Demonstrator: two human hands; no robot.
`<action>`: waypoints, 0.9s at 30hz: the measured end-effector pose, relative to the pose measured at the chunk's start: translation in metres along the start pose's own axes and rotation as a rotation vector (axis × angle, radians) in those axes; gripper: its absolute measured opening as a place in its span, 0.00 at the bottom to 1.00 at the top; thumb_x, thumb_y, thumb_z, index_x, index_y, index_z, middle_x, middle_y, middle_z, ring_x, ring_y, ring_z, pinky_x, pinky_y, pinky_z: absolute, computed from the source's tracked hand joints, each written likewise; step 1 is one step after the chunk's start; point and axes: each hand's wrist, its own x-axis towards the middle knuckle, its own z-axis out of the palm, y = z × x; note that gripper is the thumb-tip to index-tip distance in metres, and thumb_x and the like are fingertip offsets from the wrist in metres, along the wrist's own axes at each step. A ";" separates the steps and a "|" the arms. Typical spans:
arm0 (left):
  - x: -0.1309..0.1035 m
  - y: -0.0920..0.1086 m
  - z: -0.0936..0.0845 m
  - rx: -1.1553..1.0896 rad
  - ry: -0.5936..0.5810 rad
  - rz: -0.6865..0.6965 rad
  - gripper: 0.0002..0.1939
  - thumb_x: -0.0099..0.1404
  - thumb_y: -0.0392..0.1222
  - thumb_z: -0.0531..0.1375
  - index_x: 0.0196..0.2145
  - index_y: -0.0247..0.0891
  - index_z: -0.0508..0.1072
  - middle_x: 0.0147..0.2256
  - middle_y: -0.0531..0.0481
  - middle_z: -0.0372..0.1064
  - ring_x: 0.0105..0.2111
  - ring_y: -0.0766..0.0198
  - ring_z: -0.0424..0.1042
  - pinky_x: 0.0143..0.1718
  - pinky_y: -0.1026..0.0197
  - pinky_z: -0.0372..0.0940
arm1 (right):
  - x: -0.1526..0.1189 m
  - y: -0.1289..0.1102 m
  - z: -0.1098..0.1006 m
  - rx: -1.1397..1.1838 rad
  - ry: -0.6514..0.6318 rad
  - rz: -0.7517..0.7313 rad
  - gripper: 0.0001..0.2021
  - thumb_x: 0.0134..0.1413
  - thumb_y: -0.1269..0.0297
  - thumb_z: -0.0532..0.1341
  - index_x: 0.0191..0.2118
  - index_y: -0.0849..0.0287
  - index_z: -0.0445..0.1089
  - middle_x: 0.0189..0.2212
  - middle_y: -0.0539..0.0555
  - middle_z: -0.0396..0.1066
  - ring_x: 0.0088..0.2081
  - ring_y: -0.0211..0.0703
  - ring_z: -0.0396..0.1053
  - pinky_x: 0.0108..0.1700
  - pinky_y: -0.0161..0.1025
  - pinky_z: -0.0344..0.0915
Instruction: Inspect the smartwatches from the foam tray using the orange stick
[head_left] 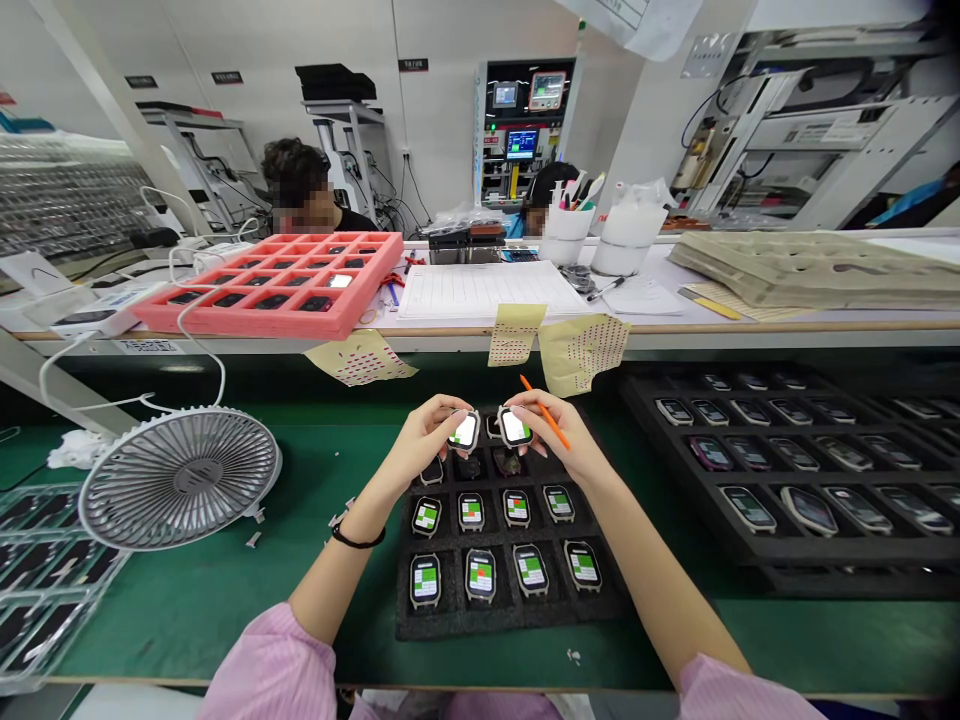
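Observation:
My left hand [429,440] grips a smartwatch [465,430] with a lit white and green screen, above the back of a black foam tray [450,625]. Close beside it, my right hand [566,435] holds another lit smartwatch [516,426] at its fingertips. An orange stick [553,422] also lies in that right hand, slanting across the fingers. The two watches are apart. Below them, several watches with lit screens [481,574] sit in the front two rows of the tray. My hands partly hide its back rows.
A round grey fan [196,478] stands left on the green table [315,590]. Black trays of watches [750,540] are at right, clear trays [56,580] far left. The shelf behind bears a pink foam tray [345,315] and papers [487,290]. Two people sit beyond it.

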 end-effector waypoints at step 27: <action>-0.001 0.002 0.004 -0.008 0.046 -0.004 0.18 0.57 0.52 0.65 0.37 0.37 0.69 0.32 0.51 0.69 0.24 0.70 0.67 0.17 0.71 0.58 | 0.001 0.002 0.001 0.044 0.040 0.052 0.16 0.40 0.55 0.72 0.34 0.57 0.71 0.27 0.49 0.68 0.24 0.35 0.64 0.21 0.32 0.63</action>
